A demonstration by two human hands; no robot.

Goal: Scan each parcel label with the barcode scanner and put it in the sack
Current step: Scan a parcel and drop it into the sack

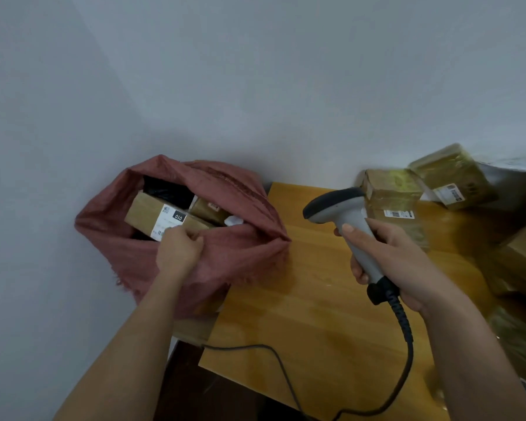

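A right hand [398,268] wraps its fingers around a grey barcode scanner [343,220] above the wooden surface [301,299], handle running near-right to far-left, head aimed left. The left hand [179,250] pinches the near rim of a red sack [237,253], where a long parcel [161,218] lies pointing far-left to near-right

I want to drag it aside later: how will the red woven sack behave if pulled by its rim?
The red woven sack is probably floppy: its rim folds and sags where the left hand pinches it. With several parcels inside, like the labelled box, it likely drags heavily and may slump.
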